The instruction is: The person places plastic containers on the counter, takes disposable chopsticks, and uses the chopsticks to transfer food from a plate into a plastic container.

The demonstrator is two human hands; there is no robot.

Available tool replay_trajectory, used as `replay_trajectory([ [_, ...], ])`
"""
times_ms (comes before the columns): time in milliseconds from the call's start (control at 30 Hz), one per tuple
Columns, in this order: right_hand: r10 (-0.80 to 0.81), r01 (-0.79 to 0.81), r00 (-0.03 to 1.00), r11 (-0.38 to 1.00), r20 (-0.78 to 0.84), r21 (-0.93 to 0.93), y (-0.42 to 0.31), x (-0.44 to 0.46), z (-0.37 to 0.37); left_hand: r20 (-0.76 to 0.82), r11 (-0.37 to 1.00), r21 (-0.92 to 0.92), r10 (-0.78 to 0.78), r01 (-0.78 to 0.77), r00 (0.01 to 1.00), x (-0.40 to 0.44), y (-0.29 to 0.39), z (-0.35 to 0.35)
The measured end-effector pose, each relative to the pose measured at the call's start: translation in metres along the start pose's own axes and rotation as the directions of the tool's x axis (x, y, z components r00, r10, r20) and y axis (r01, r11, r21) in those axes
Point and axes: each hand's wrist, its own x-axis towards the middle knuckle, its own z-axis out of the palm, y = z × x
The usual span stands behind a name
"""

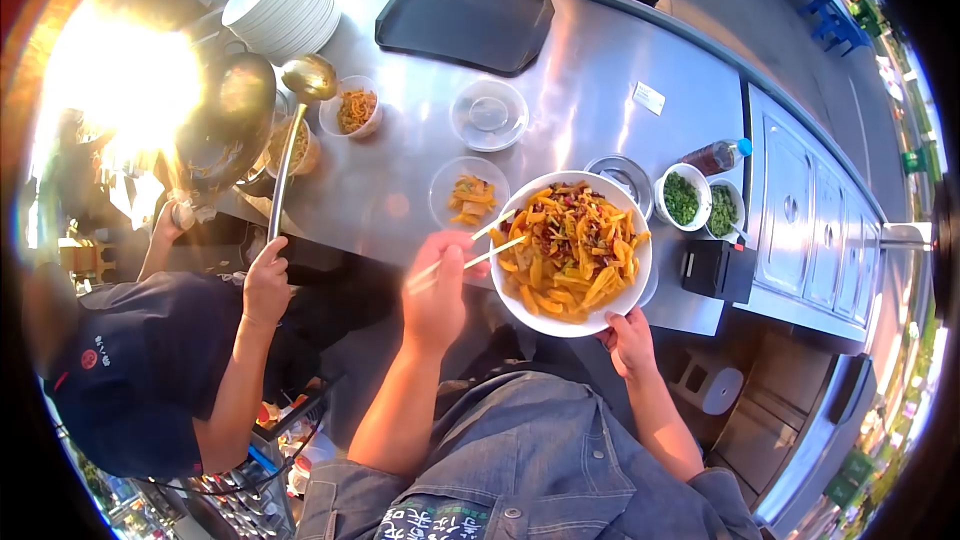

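Observation:
My left hand (434, 292) is closed around a pair of chopsticks (508, 249), whose tips reach over the near left rim of a white bowl (507, 300). Yellow-orange strips of food (575, 258), topped with dark red and green bits, fill the bowl. On the bowl's lower right side, my right hand (629, 342) grips the rim, with some fingers hidden beneath. Just beyond the chopsticks, a clear round container (441, 190) holds a few similar yellow strips (471, 199).
Clear lids (489, 115), a black tray (465, 22) and stacked white plates (283, 5) occupy the steel counter (590, 70). Bowls of chopped greens (681, 199), a bottle (716, 155) and a black box (718, 270) stand right. At left, a co-worker's hand (266, 285) holds a ladle (289, 162) near a wok (232, 110).

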Motion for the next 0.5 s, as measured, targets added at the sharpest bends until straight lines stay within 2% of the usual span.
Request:
replay_trajectory([
  [67,0.015,-0.014,1.000,1.000,0.012,-0.011,-0.006,0.004,0.012,0.027,0.999,0.035,0.004,-0.005,1.000,0.006,0.017,-0.008],
  [133,0.025,-0.027,0.998,0.999,-0.055,-0.028,-0.011,0.007,0.025,0.193,0.986,0.136,0.069,-0.096,0.979,0.012,0.031,-0.014],
  [167,0.032,-0.034,0.998,0.999,-0.053,-0.031,-0.015,0.010,0.032,0.247,0.987,0.141,0.035,-0.071,0.968,0.012,0.036,-0.015],
  [200,0.026,-0.026,0.998,1.000,-0.050,-0.004,-0.018,0.013,0.040,0.320,0.955,0.241,0.090,-0.173,0.943,0.015,0.038,-0.017],
  [267,0.029,-0.028,0.998,0.999,-0.048,0.022,-0.022,0.015,0.053,0.407,0.927,0.305,0.081,-0.219,0.910,0.016,0.052,-0.010],
  [333,0.014,-0.010,0.998,0.998,-0.055,0.064,-0.027,0.020,0.065,0.418,0.900,0.348,0.102,-0.263,0.903,0.019,0.066,-0.002],
  [433,0.022,-0.015,0.997,0.995,-0.070,0.098,-0.032,0.026,0.076,0.436,0.881,0.418,0.020,-0.222,0.900,0.020,0.060,0.000],
  [500,0.027,-0.020,0.998,0.994,-0.061,0.108,-0.037,0.027,0.082,0.398,0.876,0.408,0.082,-0.256,0.914,0.022,0.052,-0.001],
])
